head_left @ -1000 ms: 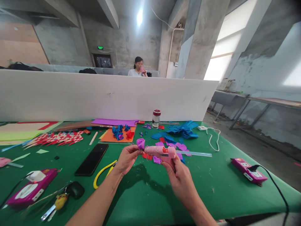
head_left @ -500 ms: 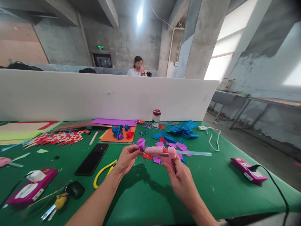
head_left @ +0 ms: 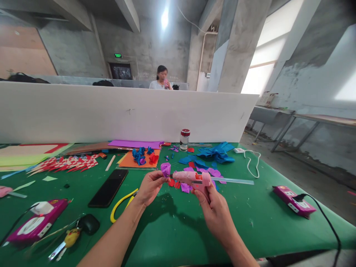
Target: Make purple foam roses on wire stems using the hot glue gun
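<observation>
Between the thumb and fingers of my left hand (head_left: pixel 151 187) is a small purple paper flower (head_left: pixel 165 169), pinched near its base. My right hand (head_left: pixel 213 204) is wrapped round the handle of a pink hot glue gun (head_left: pixel 191 178). Its nozzle points left, at or very near the flower's base; whether they touch I cannot tell. A clear glue stick (head_left: pixel 233 180) juts from the gun's back end. Purple paper petals (head_left: pixel 185 187) and red paper pieces (head_left: pixel 174 183) lie on the green table beneath and behind the gun.
Yellow-handled pliers (head_left: pixel 122 204), a black phone (head_left: pixel 108 188) and keys with a yellow charm (head_left: pixel 71 237) lie left. Behind are finished paper flowers (head_left: pixel 139 155), a glass jar (head_left: pixel 184 140) and blue crepe paper (head_left: pixel 218 152). Magenta power strips (head_left: pixel 294 201) flank both sides. A white partition (head_left: pixel 116 113) bounds the back.
The glue gun has shifted slightly right, so its nozzle is a little further from the flower. The flower has tilted slightly and moved a touch left.
</observation>
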`<state>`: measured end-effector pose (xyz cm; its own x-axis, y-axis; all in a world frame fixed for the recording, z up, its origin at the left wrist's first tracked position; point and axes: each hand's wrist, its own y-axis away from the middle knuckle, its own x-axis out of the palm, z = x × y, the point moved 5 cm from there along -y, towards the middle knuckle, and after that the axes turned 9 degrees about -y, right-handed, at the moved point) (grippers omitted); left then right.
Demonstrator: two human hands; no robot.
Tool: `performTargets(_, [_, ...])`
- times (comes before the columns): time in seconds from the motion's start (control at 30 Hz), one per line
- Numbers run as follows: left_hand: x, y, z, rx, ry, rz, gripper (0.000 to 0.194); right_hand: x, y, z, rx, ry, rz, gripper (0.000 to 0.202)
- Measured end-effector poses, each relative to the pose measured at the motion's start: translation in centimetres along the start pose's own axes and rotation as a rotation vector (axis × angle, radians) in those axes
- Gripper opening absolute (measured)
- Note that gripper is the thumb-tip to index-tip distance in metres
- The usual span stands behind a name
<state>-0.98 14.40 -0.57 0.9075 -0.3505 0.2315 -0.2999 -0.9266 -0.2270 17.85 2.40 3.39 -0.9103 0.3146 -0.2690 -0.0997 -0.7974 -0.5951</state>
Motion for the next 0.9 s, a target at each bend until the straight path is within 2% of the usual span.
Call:
performTargets(0.27, [0.07, 0.05, 0.01, 0.004, -0.008, 0.022, 0.016, 0.27, 0.14, -0.92, 0.099, -0.073, 0.000, 0.036])
performTargets(0.9, [0.38, 0.05, -0.28, 0.022, -0.005, 0.032, 0.015, 0.26, 0.16, -0.45, 0.056, -0.036, 0.009, 0.032])
